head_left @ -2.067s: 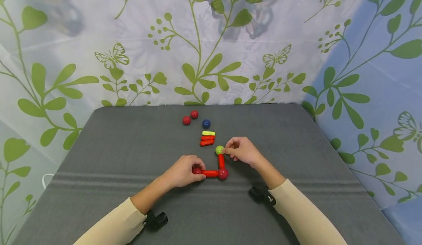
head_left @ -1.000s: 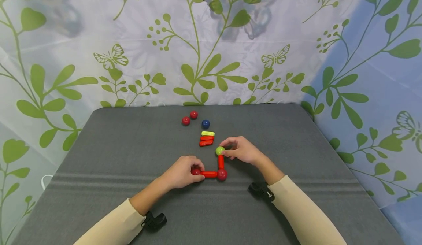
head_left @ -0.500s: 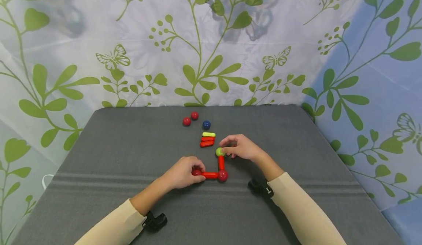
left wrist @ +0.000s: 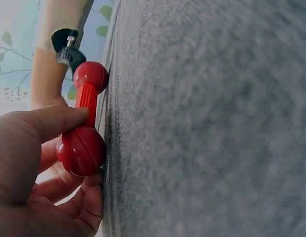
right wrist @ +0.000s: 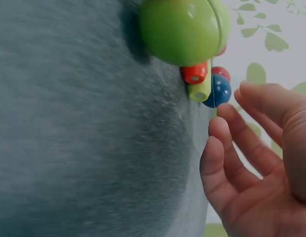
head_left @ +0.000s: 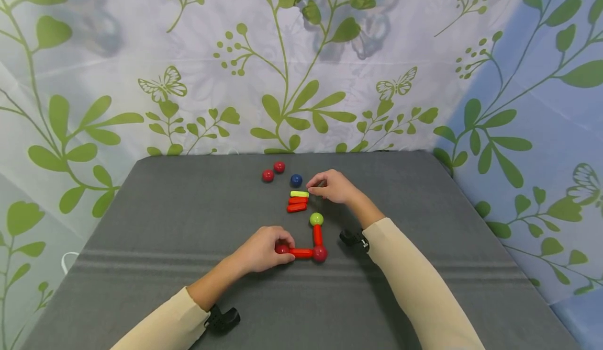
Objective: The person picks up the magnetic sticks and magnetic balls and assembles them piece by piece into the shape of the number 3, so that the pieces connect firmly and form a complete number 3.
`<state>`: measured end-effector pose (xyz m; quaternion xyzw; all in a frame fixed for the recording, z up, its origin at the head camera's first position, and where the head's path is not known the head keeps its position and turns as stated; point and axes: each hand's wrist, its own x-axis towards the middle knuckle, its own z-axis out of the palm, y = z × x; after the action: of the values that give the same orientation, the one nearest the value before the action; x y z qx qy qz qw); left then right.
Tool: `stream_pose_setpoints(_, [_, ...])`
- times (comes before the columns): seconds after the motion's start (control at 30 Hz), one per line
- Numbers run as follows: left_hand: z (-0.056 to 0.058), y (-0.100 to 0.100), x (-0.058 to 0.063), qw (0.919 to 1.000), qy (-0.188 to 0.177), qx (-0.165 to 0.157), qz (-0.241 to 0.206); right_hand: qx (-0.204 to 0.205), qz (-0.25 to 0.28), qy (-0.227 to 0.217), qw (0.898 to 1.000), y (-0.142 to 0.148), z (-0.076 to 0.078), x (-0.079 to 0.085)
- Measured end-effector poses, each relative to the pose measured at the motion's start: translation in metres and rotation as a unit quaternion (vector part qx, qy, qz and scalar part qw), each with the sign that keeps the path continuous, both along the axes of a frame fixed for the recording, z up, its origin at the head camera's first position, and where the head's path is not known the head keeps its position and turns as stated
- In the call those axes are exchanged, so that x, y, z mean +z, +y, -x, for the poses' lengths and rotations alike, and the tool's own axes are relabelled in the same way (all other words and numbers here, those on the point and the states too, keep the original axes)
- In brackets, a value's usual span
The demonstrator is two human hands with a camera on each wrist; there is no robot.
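Note:
An L-shaped chain of balls and rods lies on the grey cloth. My left hand (head_left: 265,249) grips its left red ball (left wrist: 82,151), thumb on the joint with the red rod (head_left: 302,253). At the corner sits another red ball (head_left: 320,253). A second red rod (head_left: 317,235) runs from there to the lime-green ball (head_left: 316,219). My right hand (head_left: 333,186) hovers with fingers apart and nothing between them, close to the yellow-green rod (head_left: 299,194). In the right wrist view the blue ball (right wrist: 219,91) appears just past its fingertips.
Two loose red rods (head_left: 297,207) lie beside the yellow-green one. Farther back are two loose red balls (head_left: 268,176) left of the blue ball. A leaf-patterned curtain (head_left: 212,78) hangs behind the grey-covered table (head_left: 188,198).
My right hand has let go of the lime-green ball and moved away from me toward the loose rods. My left hand keeps its grip on the red ball, in place.

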<state>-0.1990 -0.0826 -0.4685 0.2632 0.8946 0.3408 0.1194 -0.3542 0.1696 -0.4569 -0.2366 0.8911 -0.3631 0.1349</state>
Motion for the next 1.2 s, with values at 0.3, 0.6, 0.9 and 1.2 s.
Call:
stream_pose_setpoints(0.3, [-0.001,0.003,0.000,0.9999,0.012,-0.009,0.003,0.096,-0.038,0.014,0.995,-0.016,0.006,0.013])
stream_pose_setpoints(0.6, [-0.002,0.002,-0.001,0.9993,0.030,-0.018,-0.011,0.170,-0.077,0.024,0.982,-0.032,-0.006,0.023])
stream_pose_setpoints(0.9, [-0.002,0.001,0.000,0.9996,0.025,-0.013,-0.008,0.179,-0.123,0.069,0.974,-0.041,-0.008,0.018])
stream_pose_setpoints(1.2, [-0.001,0.001,-0.001,0.9996,0.024,-0.011,-0.008,0.157,-0.158,0.065,0.973,-0.044,-0.010,0.017])
